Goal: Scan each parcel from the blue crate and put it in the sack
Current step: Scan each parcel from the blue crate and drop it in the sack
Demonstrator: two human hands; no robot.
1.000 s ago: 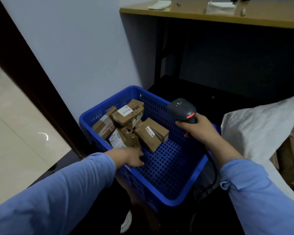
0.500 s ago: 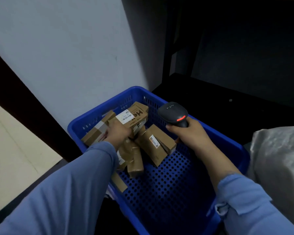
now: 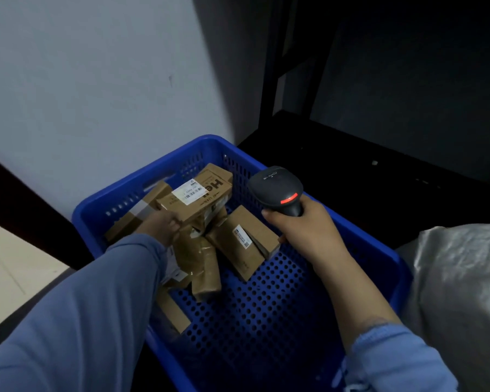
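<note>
**Left hand on the top parcel, scanner raised beside it**

We see our left hand (image 3: 164,224) reaching into the blue crate (image 3: 391,267), its fingers closed on the near edge of the top parcel (image 3: 198,193), a brown carton with a white barcode label facing up. That parcel sits highest on the heap, tilted, at the crate's far left corner. Our right hand (image 3: 303,224) is clenched round the handle of the black scanner (image 3: 277,188), which hangs above the crate just to the right of the held parcel, its red light showing.

Inside the crate, the other parcels (image 3: 238,244) are piled against the left side: several brown cartons lying at angles, touching and overlapping one another, one with a small label on its upper face. The right and near parts of the perforated floor lie bare. The grey sack (image 3: 461,278) stands just beside the crate's right wall, its contents not visible to us.
</note>
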